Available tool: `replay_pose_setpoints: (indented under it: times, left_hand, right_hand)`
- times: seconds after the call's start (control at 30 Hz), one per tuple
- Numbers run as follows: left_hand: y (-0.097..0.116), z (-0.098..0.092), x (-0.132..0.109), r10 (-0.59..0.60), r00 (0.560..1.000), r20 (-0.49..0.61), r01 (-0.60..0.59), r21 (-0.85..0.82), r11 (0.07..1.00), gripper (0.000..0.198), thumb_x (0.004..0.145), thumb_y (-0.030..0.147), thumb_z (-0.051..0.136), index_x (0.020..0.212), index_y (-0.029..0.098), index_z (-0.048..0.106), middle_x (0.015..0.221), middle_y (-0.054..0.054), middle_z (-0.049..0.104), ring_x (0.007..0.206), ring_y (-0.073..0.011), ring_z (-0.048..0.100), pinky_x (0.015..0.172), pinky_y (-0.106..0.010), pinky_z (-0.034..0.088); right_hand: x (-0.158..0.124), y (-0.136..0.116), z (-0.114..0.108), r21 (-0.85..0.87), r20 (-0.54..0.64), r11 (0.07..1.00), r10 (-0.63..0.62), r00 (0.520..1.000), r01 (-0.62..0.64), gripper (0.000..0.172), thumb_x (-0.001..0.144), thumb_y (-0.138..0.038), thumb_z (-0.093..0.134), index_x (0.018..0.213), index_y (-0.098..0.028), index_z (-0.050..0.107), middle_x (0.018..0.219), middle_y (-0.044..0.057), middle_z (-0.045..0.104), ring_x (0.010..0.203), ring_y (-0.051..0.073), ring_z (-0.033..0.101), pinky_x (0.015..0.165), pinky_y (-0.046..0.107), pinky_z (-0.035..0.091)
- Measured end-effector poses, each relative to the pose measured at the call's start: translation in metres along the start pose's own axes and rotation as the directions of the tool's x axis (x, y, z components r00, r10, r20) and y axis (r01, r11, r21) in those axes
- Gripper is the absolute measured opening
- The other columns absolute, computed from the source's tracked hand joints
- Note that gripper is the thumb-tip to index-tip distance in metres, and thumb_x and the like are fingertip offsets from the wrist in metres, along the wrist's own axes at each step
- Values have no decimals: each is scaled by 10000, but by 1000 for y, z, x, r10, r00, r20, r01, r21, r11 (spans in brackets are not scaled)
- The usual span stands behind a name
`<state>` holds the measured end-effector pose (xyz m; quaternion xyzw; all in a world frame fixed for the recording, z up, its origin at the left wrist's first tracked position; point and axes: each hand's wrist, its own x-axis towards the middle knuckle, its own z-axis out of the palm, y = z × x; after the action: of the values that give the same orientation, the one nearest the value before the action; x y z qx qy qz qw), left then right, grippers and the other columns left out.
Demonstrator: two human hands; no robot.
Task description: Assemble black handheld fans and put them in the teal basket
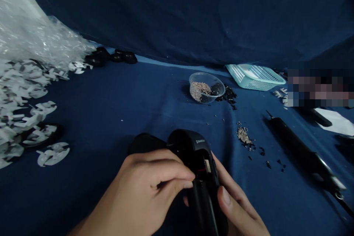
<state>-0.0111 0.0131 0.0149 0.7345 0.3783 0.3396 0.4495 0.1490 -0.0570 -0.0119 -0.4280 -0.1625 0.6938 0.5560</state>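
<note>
My right hand point(238, 206) is closed around the lower right side of a black plastic device housing point(190, 136), thumb along its edge. Pale lettering shows on the housing's curved upper end. Inside its open cavity sit a small white connector point(207, 166) and a bit of red wire. My left hand point(155, 184) reaches over the cavity with thumb and index fingertip pinched together; anything between them is too small or hidden to make out. Another black plastic part point(145, 143) lies on the cloth behind my left hand, partly covered by it.
A clear bowl point(207, 85) holds small screws. Loose screws point(243, 135) and black bits lie nearer. A black electric screwdriver point(301, 147) rests at right, a turquoise basket point(257, 77) behind. White plastic parts point(22, 99) and plastic bags point(41, 40) pile up at left.
</note>
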Motion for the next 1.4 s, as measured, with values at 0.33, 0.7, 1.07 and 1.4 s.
replay_pose_setpoints:
  times: [0.33,0.7,1.07,1.4]
  left_hand:
    - [-7,-1,1,-146,983,112,155,-84,984,270,841,86,619,742,284,775,770,72,743,677,-94,701,608,-150,543]
    - [-8,-7,4,-77,990,120,75,19,997,230,881,139,598,866,326,732,817,119,729,723,-60,672,655,-125,493]
    - [-2,-3,6,-160,972,173,154,47,987,305,864,45,509,710,234,694,706,75,668,632,-79,620,574,-157,447]
    - [-1,1,2,-123,972,199,108,81,991,309,912,113,439,684,197,629,740,19,650,621,-101,595,530,-182,428]
  right_hand:
    - [0,-3,0,-40,8,998,53,999,-52,516,712,-422,787,1204,-412,631,1219,-8,672,988,215,659,873,346,500]
    - [2,-5,-4,85,37,986,144,989,-146,543,777,-427,737,1285,-315,583,1153,76,700,1036,279,660,856,427,510]
    - [4,-2,-7,62,52,988,138,989,-141,554,782,-441,725,1298,-309,570,1143,83,696,1028,288,657,869,462,496]
    - [5,1,-7,119,36,973,193,980,-196,602,782,-462,720,1323,-264,545,1045,85,725,955,274,680,835,452,519]
